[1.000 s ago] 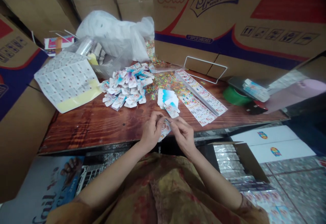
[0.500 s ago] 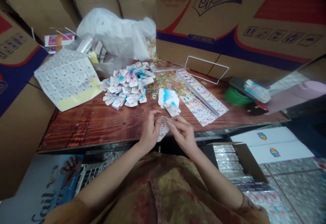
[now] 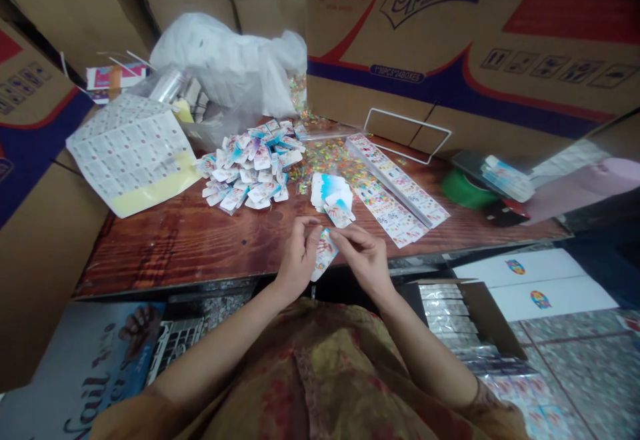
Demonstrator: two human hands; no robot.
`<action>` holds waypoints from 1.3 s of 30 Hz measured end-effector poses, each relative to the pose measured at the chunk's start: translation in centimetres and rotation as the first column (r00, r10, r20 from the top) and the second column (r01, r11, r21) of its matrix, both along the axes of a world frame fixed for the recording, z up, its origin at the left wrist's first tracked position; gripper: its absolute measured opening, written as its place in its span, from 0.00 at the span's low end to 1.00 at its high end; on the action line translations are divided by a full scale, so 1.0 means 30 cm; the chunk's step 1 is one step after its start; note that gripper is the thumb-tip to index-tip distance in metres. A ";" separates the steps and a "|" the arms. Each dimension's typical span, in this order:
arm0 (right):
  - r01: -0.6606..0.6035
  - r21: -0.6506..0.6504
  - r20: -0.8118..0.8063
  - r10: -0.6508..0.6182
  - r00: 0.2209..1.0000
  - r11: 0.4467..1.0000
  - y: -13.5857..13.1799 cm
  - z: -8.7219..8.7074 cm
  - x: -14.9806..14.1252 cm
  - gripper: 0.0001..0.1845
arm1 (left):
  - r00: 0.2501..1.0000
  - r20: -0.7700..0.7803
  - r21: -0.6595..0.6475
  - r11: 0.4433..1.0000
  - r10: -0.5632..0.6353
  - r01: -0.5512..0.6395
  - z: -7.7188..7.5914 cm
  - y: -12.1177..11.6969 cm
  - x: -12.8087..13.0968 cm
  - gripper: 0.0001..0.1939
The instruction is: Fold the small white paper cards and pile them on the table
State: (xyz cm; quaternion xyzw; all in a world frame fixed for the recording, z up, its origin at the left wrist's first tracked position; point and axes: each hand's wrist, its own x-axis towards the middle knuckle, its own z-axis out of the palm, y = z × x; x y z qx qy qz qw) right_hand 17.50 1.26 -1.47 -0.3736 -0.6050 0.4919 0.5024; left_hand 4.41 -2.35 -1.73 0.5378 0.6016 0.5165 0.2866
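My left hand [image 3: 297, 257] and my right hand [image 3: 363, 257] meet at the front edge of the wooden table [image 3: 190, 243]. Both pinch one small printed packet [image 3: 323, 255], white with a red and blue picture, which hangs tilted between them. Just beyond my fingers lies a short stack of the same packets [image 3: 333, 197]. A larger heap of packets [image 3: 250, 170] sits further left, and strips of joined packets [image 3: 395, 190] run along the right.
Big cardboard cartons [image 3: 450, 47] wall in the table at the back and left. A white plastic bag [image 3: 225, 70], a printed paper sheet [image 3: 130, 157], loose colourful bits [image 3: 330, 157] and a green tape roll [image 3: 463, 190] lie around. An open box [image 3: 460, 320] stands below right.
My hands stay in place at the table edge. The packet between them has turned slightly and now shows more of its printed face.
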 end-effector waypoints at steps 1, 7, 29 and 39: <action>0.002 -0.017 -0.006 -0.002 1.000 1.000 0.003 0.000 0.001 0.06 | 1.000 -0.012 -0.007 1.000 -0.003 0.003 0.004 -0.003 0.003 0.09; -0.038 -0.007 0.027 0.038 0.999 0.999 0.018 0.014 0.011 0.08 | 0.999 -0.040 0.005 1.000 -0.013 0.013 0.012 0.001 0.001 0.09; 0.167 0.360 0.654 -0.376 0.656 0.918 0.249 -0.210 0.014 0.22 | 0.807 -0.415 0.243 0.906 0.421 -0.347 0.217 0.481 -0.389 0.20; 0.119 -0.078 -0.149 -0.130 0.980 0.990 0.154 -0.158 -0.028 0.22 | 0.975 -0.140 -0.209 0.968 -0.173 0.142 -0.028 0.165 -0.039 0.18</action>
